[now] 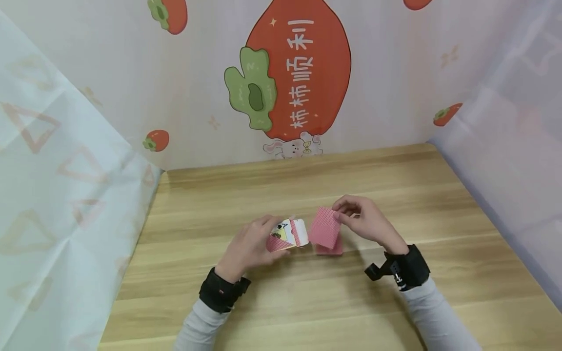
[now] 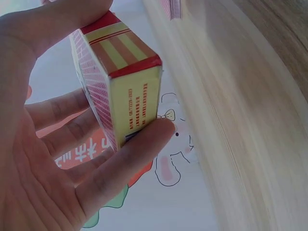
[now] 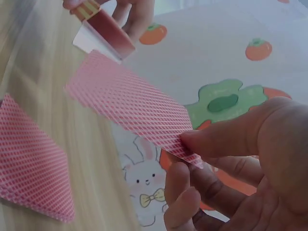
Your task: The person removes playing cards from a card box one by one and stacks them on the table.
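The person's left hand (image 1: 250,246) and right hand (image 1: 368,220) are both bare, with a light grey left sleeve (image 1: 202,324) and matching right sleeve (image 1: 439,314) covering the forearms. From where I stand, I see a wide black left wristband (image 1: 211,295) bearing a tiny red mark (image 1: 221,291), and a black right wristband (image 1: 415,267) with a jutting black attachment (image 1: 373,272) and small silvery fitting (image 1: 398,280).

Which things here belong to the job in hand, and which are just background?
In the job:
red-and-yellow cardboard box in the left hand
red-patterned rectangular card, perhaps several, in the right hand
red-patterned card stack

Background:
pale wood-grain table
white sheet printed with orange persimmons
black wrist straps
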{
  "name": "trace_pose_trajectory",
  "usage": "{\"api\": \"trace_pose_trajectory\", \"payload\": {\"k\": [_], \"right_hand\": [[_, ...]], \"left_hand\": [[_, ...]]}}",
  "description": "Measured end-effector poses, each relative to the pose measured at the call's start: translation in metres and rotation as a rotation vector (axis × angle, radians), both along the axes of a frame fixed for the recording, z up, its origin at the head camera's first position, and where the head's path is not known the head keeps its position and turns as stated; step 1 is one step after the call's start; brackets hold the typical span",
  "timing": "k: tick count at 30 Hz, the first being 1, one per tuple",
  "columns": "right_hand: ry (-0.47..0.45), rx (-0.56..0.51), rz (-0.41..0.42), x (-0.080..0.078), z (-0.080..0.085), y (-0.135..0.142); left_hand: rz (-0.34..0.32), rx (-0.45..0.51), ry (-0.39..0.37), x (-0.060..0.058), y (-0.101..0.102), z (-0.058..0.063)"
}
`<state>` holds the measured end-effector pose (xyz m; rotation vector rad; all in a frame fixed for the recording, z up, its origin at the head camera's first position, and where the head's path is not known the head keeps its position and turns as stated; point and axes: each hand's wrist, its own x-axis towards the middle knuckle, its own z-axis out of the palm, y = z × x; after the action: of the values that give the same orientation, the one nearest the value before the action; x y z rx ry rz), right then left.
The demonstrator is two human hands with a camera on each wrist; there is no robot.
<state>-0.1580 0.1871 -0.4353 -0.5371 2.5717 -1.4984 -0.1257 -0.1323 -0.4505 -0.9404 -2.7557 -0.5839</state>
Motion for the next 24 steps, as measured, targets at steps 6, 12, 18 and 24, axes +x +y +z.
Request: {"api": "trace_pose_trajectory", "payload": {"k": [6, 12, 18, 24], "right_hand": [[-0.101, -0.032, -0.038, -0.011, -0.011, 0.004], [-0.139, -0.01, -0.055, -0.017, -0.026, 0.005], [-0.144, 0.012, -0.037, -0.021, -0.038, 0.002], [-0.161, 0.033, -0.028, -0.025, -0.047, -0.002]], "left_hand": [[0.022, -0.015, -0.025, -0.001, -0.001, 0.002], [0.035, -0.018, -0.039, -0.002, 0.0, 0.002], [0.036, -0.026, -0.027, -0.001, -0.001, 0.001], [0.032, -0.022, -0.027, -0.003, -0.002, 0.0]]}}
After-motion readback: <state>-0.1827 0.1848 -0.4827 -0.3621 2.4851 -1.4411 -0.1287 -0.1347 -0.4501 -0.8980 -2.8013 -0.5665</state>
